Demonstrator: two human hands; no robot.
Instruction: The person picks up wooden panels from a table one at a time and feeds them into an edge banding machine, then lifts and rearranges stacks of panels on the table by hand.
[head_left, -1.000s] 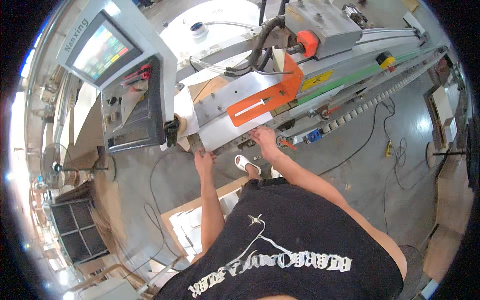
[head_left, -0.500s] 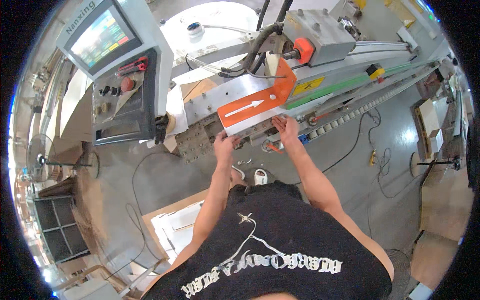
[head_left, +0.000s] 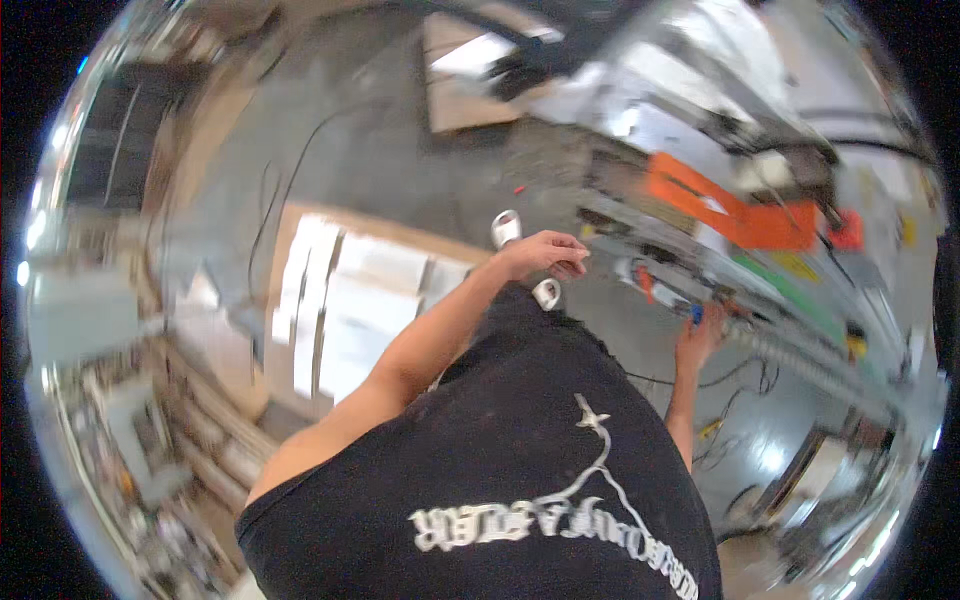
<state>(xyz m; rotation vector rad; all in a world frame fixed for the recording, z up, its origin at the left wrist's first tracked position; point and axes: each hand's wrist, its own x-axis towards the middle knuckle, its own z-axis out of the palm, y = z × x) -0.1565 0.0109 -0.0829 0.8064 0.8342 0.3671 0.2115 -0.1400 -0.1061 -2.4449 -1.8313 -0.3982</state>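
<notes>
My left hand (head_left: 545,255) is off the machine, in the air above my white shoes, its fingers loosely bent and nothing seen in them. At the machine's near edge, my right hand (head_left: 703,335) is by a small blue part (head_left: 697,314) on the rail; blur hides its fingers and whether they grip anything. Beyond it sits the orange guard (head_left: 735,212) with a white arrow. A white strip (head_left: 710,238) shows just below the guard. To the left, white panels (head_left: 370,285) lie stacked on a cardboard sheet on the floor.
The machine's long rail (head_left: 820,370) runs toward the right, with a green strip (head_left: 790,290) along it. Black cables (head_left: 745,378) lie on the floor beneath. Another cardboard piece (head_left: 470,100) is at the top. Grey equipment (head_left: 90,315) stands far left.
My view has swung left toward the stacked panels. My left hand has come away from the machine's edge and the white strip; my right hand remains at the rail.
</notes>
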